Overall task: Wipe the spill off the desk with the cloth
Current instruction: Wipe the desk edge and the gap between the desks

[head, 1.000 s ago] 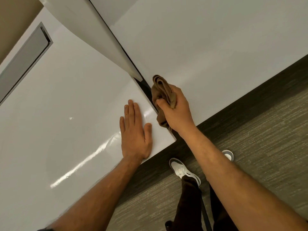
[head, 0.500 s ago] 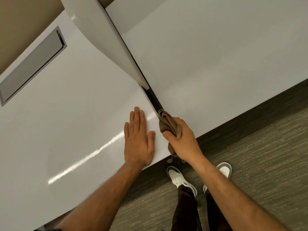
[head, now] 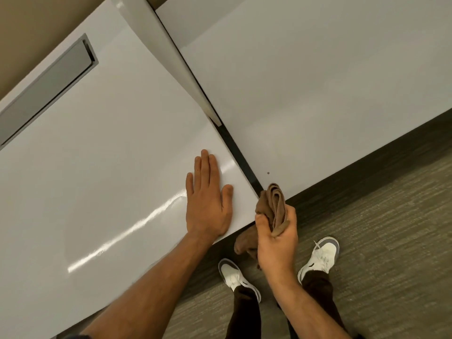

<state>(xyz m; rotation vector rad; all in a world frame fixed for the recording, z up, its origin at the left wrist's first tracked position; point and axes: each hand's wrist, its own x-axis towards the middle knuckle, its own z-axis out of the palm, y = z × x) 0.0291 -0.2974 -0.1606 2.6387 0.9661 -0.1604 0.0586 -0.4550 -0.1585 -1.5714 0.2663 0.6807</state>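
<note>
The right hand is closed around a bunched brown cloth, thumb pressed across the folds on the near side, fingers wrapped round the far side. The hand sits just off the front edge of the white desk, over the grey carpet; its forearm runs in from the lower right, wrist roughly straight. Above the grip, the top folds of the cloth reach the near end of the dark gap between the 2 desk tops and appear to touch the corner there. Below the grip, a loose tail of cloth hangs past the desk edge.

To the left of the grip, the left hand lies flat on the desk — palm down, fingers straight and close together, thumb out toward the cloth — holding nothing. Its forearm crosses the desk edge from the lower left.

Beneath the grip, 2 white shoes stand on the carpet. No spill is discernible on the glossy surface.
</note>
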